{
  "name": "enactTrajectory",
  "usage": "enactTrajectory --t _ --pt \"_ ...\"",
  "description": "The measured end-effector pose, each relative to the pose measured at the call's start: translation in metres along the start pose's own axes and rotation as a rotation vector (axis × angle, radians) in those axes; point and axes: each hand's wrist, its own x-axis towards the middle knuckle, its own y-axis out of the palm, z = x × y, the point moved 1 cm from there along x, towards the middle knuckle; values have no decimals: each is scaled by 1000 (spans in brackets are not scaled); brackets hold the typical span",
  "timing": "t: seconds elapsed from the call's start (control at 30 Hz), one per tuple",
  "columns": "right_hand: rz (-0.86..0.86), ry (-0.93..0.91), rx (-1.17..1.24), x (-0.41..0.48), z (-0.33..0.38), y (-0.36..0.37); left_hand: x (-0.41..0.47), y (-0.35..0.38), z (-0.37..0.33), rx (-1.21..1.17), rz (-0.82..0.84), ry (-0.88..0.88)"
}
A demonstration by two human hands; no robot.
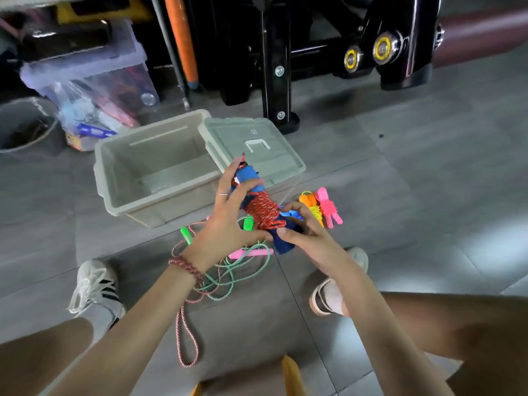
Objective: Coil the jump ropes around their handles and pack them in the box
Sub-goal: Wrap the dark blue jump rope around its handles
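A red jump rope [263, 211] is coiled around a pair of blue handles [248, 175], held in the air in front of the box. My left hand [228, 221] grips the upper part of the bundle, fingers wrapped round the handles. My right hand [300, 232] pinches the lower end of the handles just under the coil. The open beige box [114, 178] stands on the floor behind, its inside bare. Beside it lie coiled orange [310, 205] and pink [328, 208] ropes. Loose green [234, 270] and pink-white [185, 332] ropes sprawl on the floor under my hands.
The box lid [257, 144] leans at the box's right side. A clear storage bin [94, 81] full of items stands at back left, next to a grey bucket [23, 124]. Black gym equipment [274, 67] stands behind. My feet sit either side of the loose ropes.
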Motion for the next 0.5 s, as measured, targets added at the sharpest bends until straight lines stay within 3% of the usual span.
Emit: enactTrajectory --t 0.1,0.17,0.23,0.3,0.5 --pt "-359 23 -11 36 -45 -28 15 19 32 55 88 -101" --pt "-615 11 -242 57 -73 -49 14 25 52 103 109 -138" --pt "-751 -10 -446 78 -95 -73 8 27 72 114 86 -175" --pt "-763 19 -543 96 -110 -97 -1 27 86 119 79 -225" --pt "-556 199 -935 131 -155 -136 -15 28 125 146 175 -314"
